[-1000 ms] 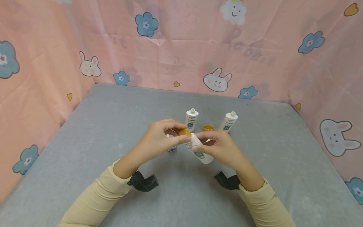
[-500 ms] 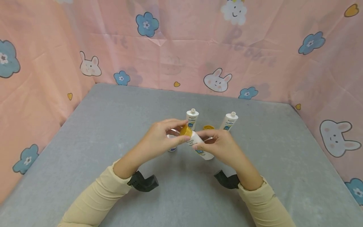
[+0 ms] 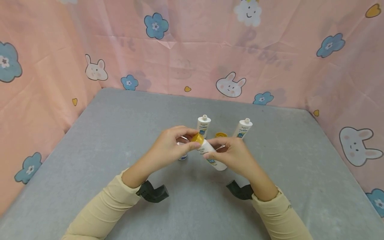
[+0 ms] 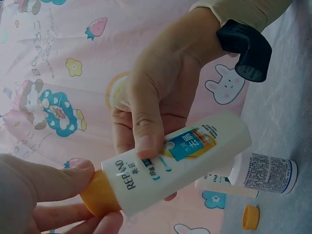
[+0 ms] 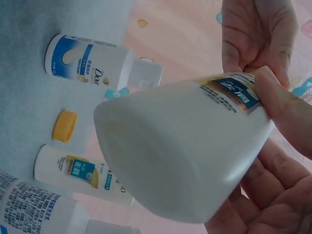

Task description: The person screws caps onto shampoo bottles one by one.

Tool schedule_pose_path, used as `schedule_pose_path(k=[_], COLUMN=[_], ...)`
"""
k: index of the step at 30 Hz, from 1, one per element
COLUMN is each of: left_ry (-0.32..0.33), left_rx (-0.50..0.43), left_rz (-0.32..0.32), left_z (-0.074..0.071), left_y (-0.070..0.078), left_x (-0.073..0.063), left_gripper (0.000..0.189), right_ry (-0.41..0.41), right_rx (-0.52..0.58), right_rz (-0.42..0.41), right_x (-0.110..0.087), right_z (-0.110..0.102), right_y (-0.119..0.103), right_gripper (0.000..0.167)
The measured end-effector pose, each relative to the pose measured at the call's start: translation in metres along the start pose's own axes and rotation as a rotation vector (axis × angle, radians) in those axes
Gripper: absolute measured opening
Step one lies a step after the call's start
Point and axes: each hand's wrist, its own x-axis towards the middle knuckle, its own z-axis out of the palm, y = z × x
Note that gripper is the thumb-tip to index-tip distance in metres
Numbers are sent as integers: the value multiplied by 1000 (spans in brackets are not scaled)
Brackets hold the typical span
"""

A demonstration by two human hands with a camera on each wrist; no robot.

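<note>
"What has the left hand (image 3: 168, 146) got?"

"A yellow cap (image 3: 197, 139), its grip narrowed to a pinch between thumb and fingers. Partly hidden behind that hand, a Dove bottle (image 5: 80, 61) stands on the grey bench (image 3: 192, 213)."

"Which end of the white plastic bottle (image 3: 213, 162) is the cap at?"

"The far-left one. The bottle is up off the bench, between the hands, its long axis tilted: cap end high and far left, base low and near right. The printed front shows to the head camera."

"Beyond it?"

"An uncapped bottle (image 3: 203, 126), upright, then rightward a loose cap (image 3: 221, 134) on the bench."

"And the right hand (image 3: 237, 155)?"

"Its grip holds the tilted bottle's body, thumb on the printed face. A second uncapped bottle (image 3: 243, 127) stands at the far right, neck up."
</note>
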Motion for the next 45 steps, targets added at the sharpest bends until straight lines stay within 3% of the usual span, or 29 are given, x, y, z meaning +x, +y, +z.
schedule_pose_path(k=[8, 12, 17, 23, 31, 39, 45], left_ry=[-33, -40, -2, 33, 24, -34, -44], left_rx=[-22, -39, -16, 8, -13, -26, -12], left_rz=[104, 62, 4, 62, 130, 70, 86], left_z=[-2, -2, -1, 1, 0, -5, -5], left_y=[1, 0, 2, 0, -2, 0, -1], left_x=[-1, -1, -1, 0, -1, -1, 0], left_gripper=[40, 41, 39, 33, 32, 37, 36], right_ry=[-43, -36, -13, -11, -43, -45, -43], right_rx=[12, 12, 15, -20, 2, -5, -6], right_rz=[-35, -21, 8, -37, -62, 3, 14], right_x=[0, -1, -1, 0, 0, 1, 1], right_z=[-3, -3, -1, -1, -2, -2, -3], right_y=[1, -1, -1, 0, 1, 0, -1], right_gripper=[27, 27, 29, 27, 26, 30, 32])
